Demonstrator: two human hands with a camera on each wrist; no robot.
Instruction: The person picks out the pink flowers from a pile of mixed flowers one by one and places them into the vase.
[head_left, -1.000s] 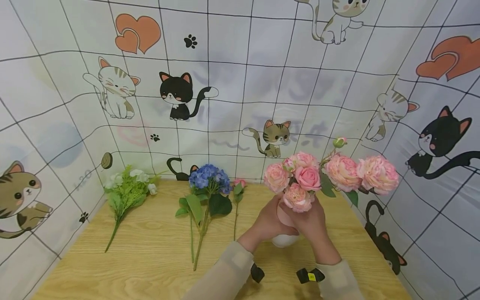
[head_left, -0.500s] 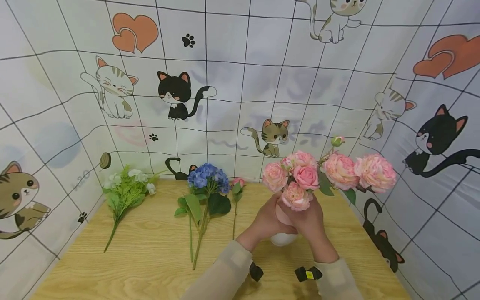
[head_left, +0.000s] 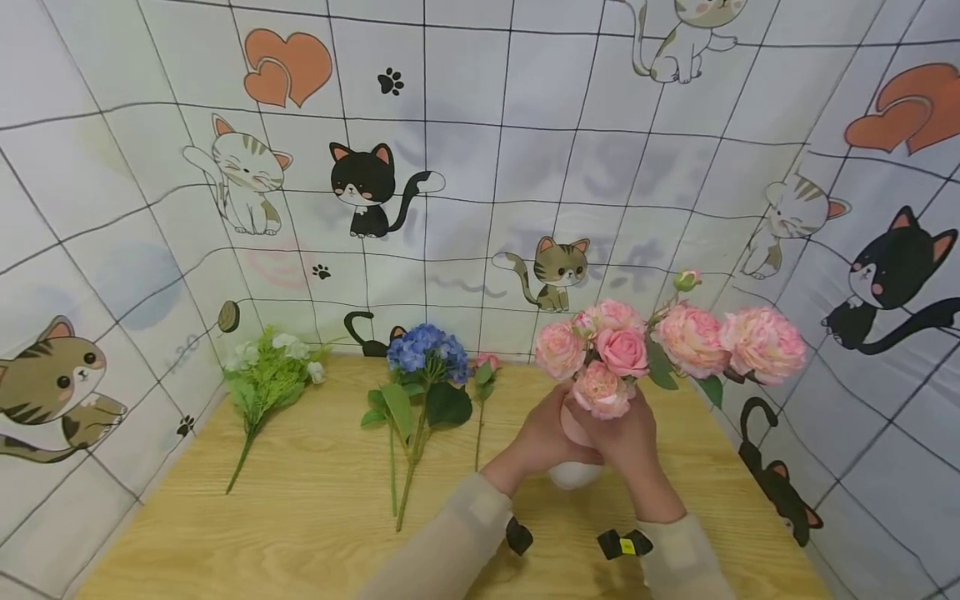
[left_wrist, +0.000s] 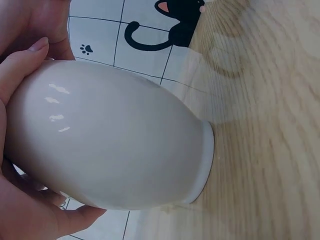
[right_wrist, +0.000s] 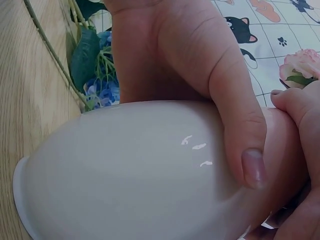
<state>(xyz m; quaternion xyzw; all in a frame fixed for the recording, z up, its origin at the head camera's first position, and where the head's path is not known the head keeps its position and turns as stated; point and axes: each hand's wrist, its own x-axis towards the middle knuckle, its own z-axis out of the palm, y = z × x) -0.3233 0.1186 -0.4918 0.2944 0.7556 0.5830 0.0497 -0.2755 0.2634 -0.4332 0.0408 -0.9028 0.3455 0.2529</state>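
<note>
Both hands hold a glossy white vase (head_left: 576,475) that stands upright on the table, its foot on the wood in both wrist views. My left hand (head_left: 542,433) wraps the vase's left side, with its thumb across the front in the right wrist view. My right hand (head_left: 626,433) grips the right side, high up near the neck. Pink roses (head_left: 621,352) cluster just above the hands and hide the vase's mouth. To the right of them reach two large pink blooms (head_left: 763,344) and a small bud (head_left: 686,280), with green leaves below.
Blue hydrangeas (head_left: 427,354) with long stems lie mid-table. A single pink rosebud stem (head_left: 483,392) is between them and the left hand. White flowers with bright greenery (head_left: 270,375) lie at the left. Cat-print fabric walls (head_left: 465,167) enclose the wooden table (head_left: 315,533) at back and sides.
The head view has shifted slightly. Both hands keep the same grip on the vase, and the flowers hold their places.
</note>
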